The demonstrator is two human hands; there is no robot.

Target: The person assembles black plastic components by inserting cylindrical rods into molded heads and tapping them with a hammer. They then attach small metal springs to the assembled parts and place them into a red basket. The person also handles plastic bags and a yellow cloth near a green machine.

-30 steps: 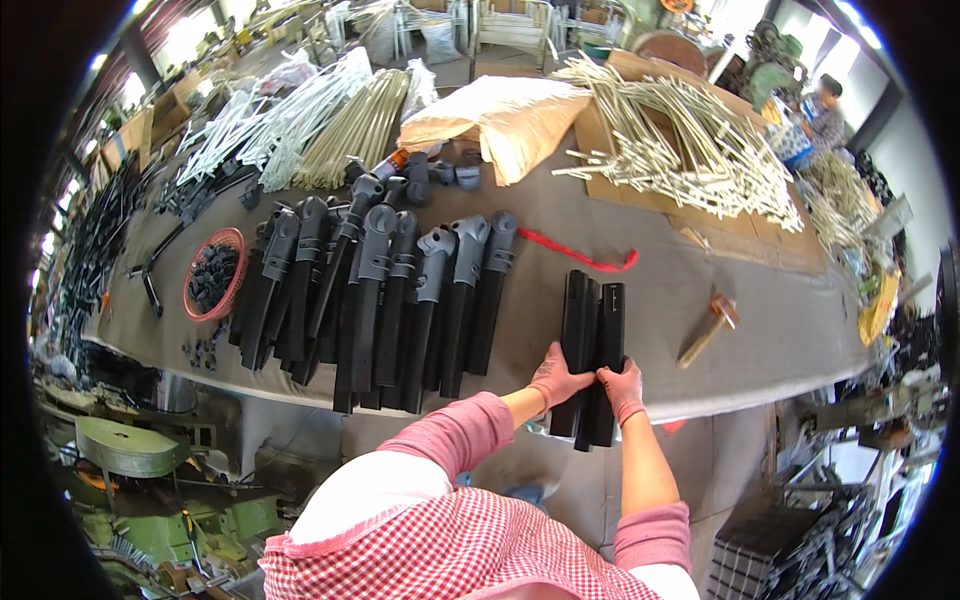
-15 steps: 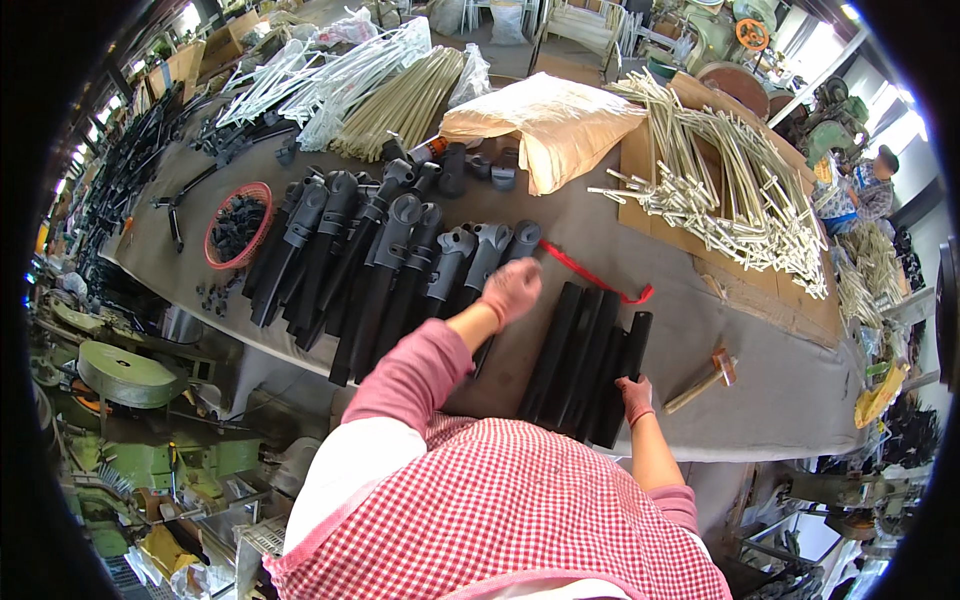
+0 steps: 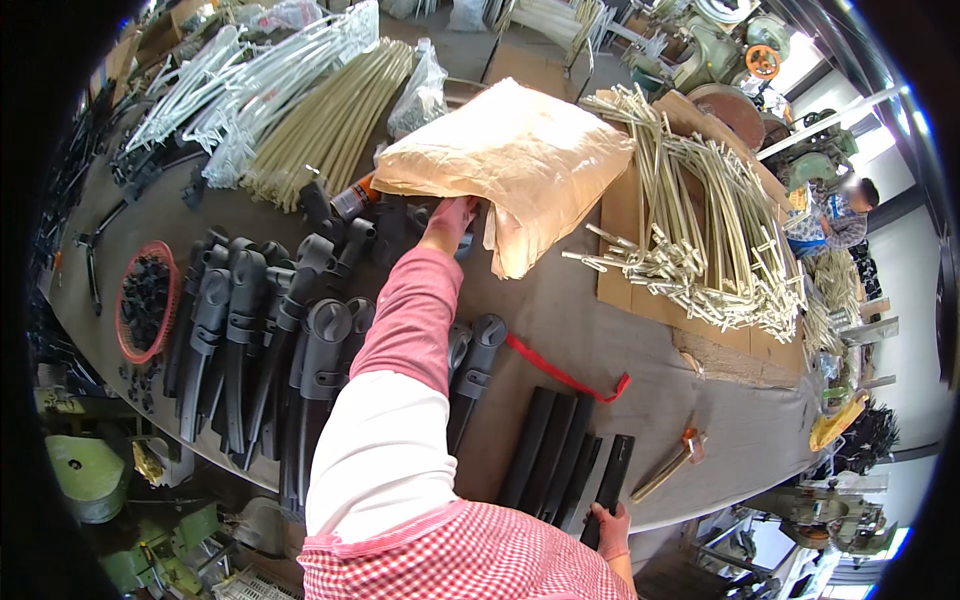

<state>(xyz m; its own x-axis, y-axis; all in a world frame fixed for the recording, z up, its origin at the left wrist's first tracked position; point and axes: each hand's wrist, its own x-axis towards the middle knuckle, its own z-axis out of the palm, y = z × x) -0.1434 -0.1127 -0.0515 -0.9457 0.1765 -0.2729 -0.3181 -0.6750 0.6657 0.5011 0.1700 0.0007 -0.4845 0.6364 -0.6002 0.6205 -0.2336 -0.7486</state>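
My left hand (image 3: 452, 222) reaches far over the table to the near edge of a large brown paper bundle (image 3: 510, 150). Its fingers are hidden under the paper, next to dark grey plastic fittings (image 3: 397, 232). Close to the front edge, my right hand (image 3: 611, 532) grips the lower end of a black flat tube (image 3: 616, 470), its thumb laid along it. Left of that tube lie several similar black tubes (image 3: 542, 450) side by side. Beneath my left forearm and to its left are rows of black tubes with grey end fittings (image 3: 327, 330), partly covered by my sleeve.
A red strap (image 3: 565, 374) and a wooden-handled hammer (image 3: 672, 465) lie on the table. At left stands a pink basket (image 3: 172, 300) of small black parts. Bent metal rods (image 3: 715, 240) pile on cardboard at right; straight rods (image 3: 325, 130) lie far left. Another person (image 3: 845, 215) is at far right.
My left hand has reached forward from the row of fittings to the paper bundle. My right hand still grips a black tube, now tilted slightly apart from the others. The view has shifted.
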